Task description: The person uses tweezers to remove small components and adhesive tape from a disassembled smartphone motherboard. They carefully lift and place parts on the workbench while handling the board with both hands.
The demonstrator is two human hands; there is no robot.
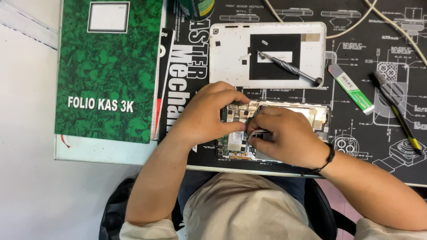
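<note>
Left hand (208,116): fingers pressed on the opened tablet (235,142), steadying it.
Right hand (284,135): pinching a thin metal strip (257,132).
Risk: hard pull may tear the strip or nick the board.

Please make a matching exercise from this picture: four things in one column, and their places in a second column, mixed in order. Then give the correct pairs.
Things:
1. screwdriver
2. green book
3. brush
4. opened device

Places:
A. far left, beside the black mat
B. under the left hand and right hand
C. lying on the white back cover
D. on the mat at the far right

Pairs: 1-C, 2-A, 3-D, 4-B
</note>
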